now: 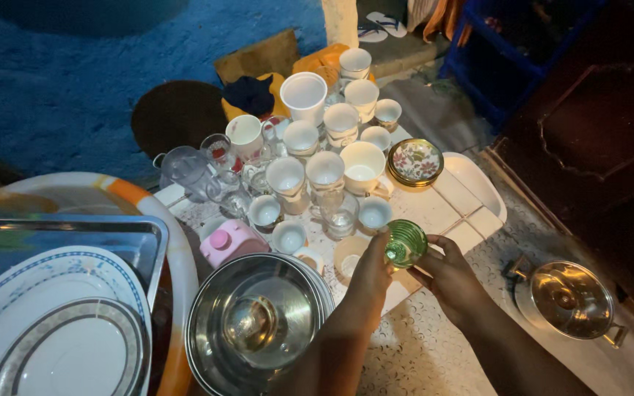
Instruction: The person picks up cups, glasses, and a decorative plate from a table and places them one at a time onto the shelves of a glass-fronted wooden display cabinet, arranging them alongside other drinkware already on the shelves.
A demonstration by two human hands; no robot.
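A small green ribbed glass bowl (405, 243) is held upside down just above the white tiled surface (453, 209), near its front right corner. My left hand (370, 275) grips its left side and my right hand (445, 273) grips its right side. Right behind it stand several white cups and mugs (362, 168), a clear glass (340, 215) and a floral bowl (415, 161).
A stack of steel bowls (258, 319) sits at my left forearm, with a pink lidded container (227, 241) behind it. At the far left are a steel tray (60, 238) and patterned plates (56, 330). A lidded steel pot (570, 299) stands on the floor at right.
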